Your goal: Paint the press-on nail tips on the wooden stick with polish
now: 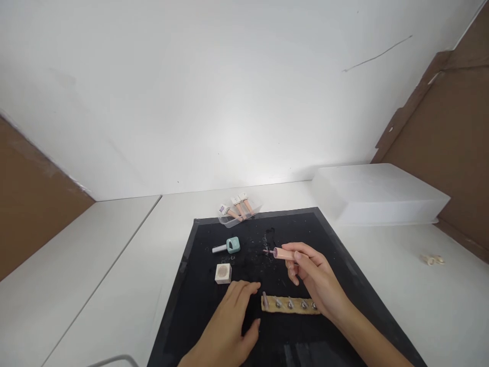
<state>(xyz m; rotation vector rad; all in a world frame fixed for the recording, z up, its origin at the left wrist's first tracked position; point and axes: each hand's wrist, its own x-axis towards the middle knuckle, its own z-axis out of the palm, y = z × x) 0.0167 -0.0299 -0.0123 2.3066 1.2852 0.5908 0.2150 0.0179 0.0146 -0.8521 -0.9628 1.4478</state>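
Between the fingers and thumb of my right hand is a nail polish brush with a pinkish cap-handle, its bristle end pointing left over the black mat. My left hand holds nothing, its thumb and fingers apart near the mat. Just right of those fingers lies a tan strip bearing several nail tips on round holders. Beyond my left fingertips stands a small square whitish bottle. A teal polish bottle with a white cap lies on its side farther back.
A clear tray at the mat's back edge holds several pink-capped bottles. A translucent plastic box stands at the back right. Small cream rings lie on the white table at right. Brown panels flank both sides.
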